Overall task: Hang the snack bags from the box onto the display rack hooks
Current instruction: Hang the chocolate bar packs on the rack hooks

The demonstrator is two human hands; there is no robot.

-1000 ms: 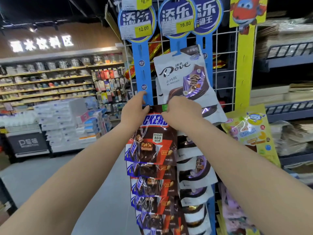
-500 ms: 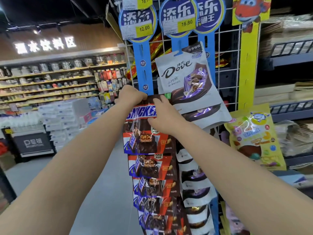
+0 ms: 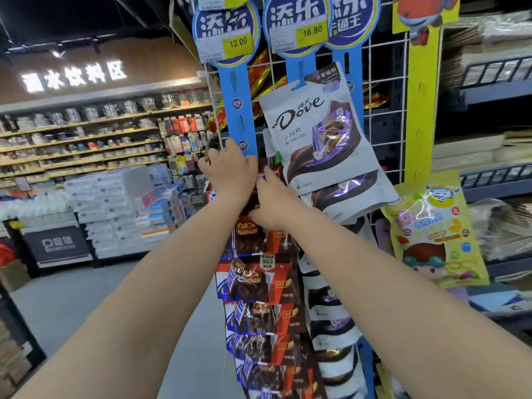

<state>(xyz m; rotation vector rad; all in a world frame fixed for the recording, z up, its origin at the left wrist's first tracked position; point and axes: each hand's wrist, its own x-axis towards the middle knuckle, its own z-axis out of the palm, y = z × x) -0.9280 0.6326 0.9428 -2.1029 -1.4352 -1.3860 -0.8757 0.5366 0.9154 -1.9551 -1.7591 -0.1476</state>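
Observation:
A brown and red Snickers bag (image 3: 252,231) hangs at the top of a column of the same bags on the left blue hanging strip (image 3: 239,110). My left hand (image 3: 230,171) grips its top edge right at the strip's lower end. My right hand (image 3: 276,200) holds the bag's upper right part, fingers pressed on it. Both hands hide the bag's top and the hook. White Dove bags (image 3: 316,133) hang on the strip (image 3: 300,69) next to it, on the wire rack (image 3: 383,90). The box is out of view.
A yellow snack bag (image 3: 431,228) hangs on a yellow strip at the right. Dark shelves with cardboard stand further right. Stacked white packs (image 3: 115,208) and drink shelves line the far side of the grey aisle at left.
Both hands have risen with the Snickers bag's top toward the blue strip's lower end and drawn closer together. My view has moved nearer to the rack.

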